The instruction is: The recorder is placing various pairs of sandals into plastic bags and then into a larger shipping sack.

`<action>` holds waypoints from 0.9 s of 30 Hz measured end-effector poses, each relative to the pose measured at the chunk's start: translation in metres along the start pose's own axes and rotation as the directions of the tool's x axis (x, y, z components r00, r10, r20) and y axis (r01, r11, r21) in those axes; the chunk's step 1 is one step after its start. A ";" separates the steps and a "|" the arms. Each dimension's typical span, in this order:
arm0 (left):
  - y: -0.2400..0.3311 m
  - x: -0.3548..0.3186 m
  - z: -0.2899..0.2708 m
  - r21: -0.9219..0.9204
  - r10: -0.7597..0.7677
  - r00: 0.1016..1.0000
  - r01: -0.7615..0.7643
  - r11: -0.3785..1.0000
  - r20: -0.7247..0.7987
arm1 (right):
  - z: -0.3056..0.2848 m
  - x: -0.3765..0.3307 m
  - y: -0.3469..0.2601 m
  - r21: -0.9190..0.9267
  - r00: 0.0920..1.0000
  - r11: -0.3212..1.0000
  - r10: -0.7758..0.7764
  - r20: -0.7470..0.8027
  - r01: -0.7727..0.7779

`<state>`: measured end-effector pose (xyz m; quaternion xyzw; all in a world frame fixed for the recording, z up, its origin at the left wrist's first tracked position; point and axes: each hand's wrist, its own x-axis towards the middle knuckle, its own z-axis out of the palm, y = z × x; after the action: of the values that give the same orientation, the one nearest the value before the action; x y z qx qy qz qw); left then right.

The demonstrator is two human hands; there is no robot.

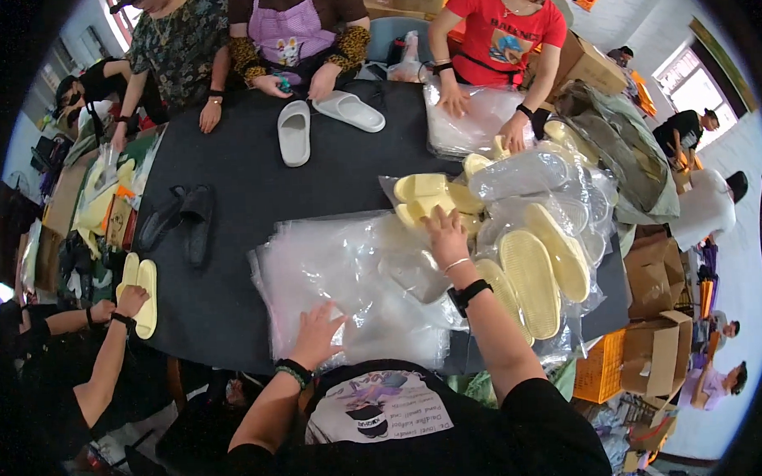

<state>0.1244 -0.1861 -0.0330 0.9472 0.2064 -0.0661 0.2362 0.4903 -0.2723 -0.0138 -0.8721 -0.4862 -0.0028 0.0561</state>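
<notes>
My left hand (319,334) rests with spread fingers on the near edge of a stack of clear plastic bags (331,256). Farther right, my right hand (448,240) reaches over the stack, its fingers apart on a pair of pale yellow slippers (426,194) in a clear bag. I cannot make out how firmly the fingertips press on them. Beside my right forearm lies a pile of more yellow slippers (529,283), several of them bagged, soles up. A bagged whitish slipper (517,174) lies on top of the pile.
Across the dark table (252,150) are white slippers (294,134) near a person in a purple apron. Dark slippers (197,223) lie to the left. A person in red handles another bag stack (482,117). At left, another person's hand holds yellow slippers (147,301). Cardboard boxes (653,350) stand right.
</notes>
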 end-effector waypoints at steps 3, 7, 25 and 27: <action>0.000 -0.001 0.000 0.012 -0.019 0.999 0.019 1.000 0.028 | -0.019 0.003 0.000 0.067 0.997 0.998 -0.015 -0.079 0.020; 0.000 -0.002 0.004 0.033 -0.038 0.999 0.038 0.999 0.024 | -0.036 0.006 0.012 0.214 0.960 0.967 -0.076 -0.268 0.136; -0.015 -0.003 0.024 0.067 0.021 0.999 -0.019 0.998 -0.038 | -0.029 -0.114 -0.019 0.014 0.921 0.965 -0.254 0.295 0.262; -0.004 -0.002 0.013 0.097 -0.012 1.000 0.013 0.995 -0.008 | -0.001 -0.128 0.009 -0.153 0.936 0.935 -0.287 0.206 0.320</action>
<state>0.1205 -0.1893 -0.0455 0.9566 0.2097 -0.0739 0.1885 0.4305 -0.3852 -0.0209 -0.7842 -0.6161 0.0225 -0.0701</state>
